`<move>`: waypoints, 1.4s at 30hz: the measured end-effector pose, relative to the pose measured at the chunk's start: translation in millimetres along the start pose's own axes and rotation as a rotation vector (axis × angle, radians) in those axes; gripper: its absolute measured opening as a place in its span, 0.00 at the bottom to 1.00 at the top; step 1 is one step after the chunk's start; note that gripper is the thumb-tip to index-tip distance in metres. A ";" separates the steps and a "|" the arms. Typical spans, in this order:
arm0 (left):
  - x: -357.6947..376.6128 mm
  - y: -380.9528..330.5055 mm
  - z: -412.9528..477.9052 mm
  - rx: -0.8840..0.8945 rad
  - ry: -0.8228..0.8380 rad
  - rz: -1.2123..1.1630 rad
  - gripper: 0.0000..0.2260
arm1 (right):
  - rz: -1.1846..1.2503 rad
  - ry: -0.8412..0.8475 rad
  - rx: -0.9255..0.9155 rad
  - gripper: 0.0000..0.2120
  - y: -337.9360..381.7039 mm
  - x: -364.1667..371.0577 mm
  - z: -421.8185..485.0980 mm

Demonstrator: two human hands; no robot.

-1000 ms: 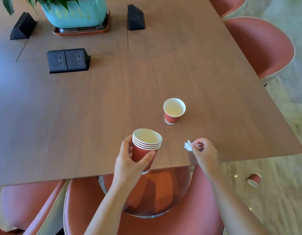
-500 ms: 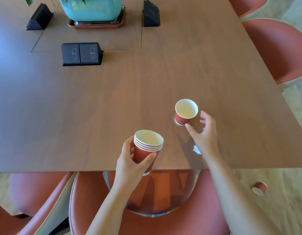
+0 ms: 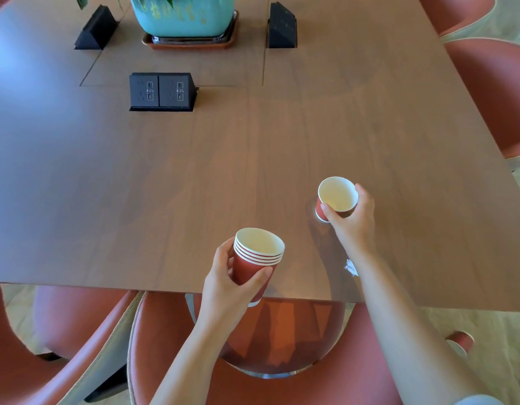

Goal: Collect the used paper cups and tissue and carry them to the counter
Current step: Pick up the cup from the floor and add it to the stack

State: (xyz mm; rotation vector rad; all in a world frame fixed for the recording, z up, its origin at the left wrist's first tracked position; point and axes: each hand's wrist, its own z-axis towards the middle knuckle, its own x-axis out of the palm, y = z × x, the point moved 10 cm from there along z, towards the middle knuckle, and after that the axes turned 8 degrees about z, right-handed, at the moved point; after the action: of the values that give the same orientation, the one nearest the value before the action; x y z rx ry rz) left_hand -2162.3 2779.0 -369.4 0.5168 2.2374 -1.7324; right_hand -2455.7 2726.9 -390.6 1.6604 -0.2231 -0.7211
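Lower centre: left hand [image 3: 223, 287] is gripping stacked cups [image 3: 257, 258] mid-wall. Tissue [image 3: 351, 267] is lying near the bench [image 3: 194, 185] edge. Further up, right hand [image 3: 352, 220] is wrapping single cup [image 3: 336, 198]. Light, probably crushable paper; holding just below the rim looks safest.

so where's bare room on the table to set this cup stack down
The widest bare stretch of table runs from the socket box down to the near edge, left of the cup stack. Also bare right of the single cup. Crowded between stack and cup, by the tissue, and around the plant pot.
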 end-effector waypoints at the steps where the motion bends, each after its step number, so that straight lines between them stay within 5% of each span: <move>1: 0.1 -0.2 -0.5 0.001 0.001 0.003 0.30 | -0.001 -0.001 0.003 0.37 0.2 -0.1 0.4; 28: 28.3 -21.9 -44.3 0.179 0.155 0.170 0.29 | 0.357 0.002 -0.023 0.29 49.0 -74.4 -127.6; 42: 20.0 -43.6 -69.0 0.323 0.140 0.269 0.31 | 0.499 0.314 -0.007 0.24 63.4 -42.8 -165.0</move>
State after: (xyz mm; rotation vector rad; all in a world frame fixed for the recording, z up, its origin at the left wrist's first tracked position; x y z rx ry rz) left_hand -2198.6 2838.3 -322.2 0.9875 1.8692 -1.9679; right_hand -2380.1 2870.0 -307.7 1.5968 -0.3899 -0.0845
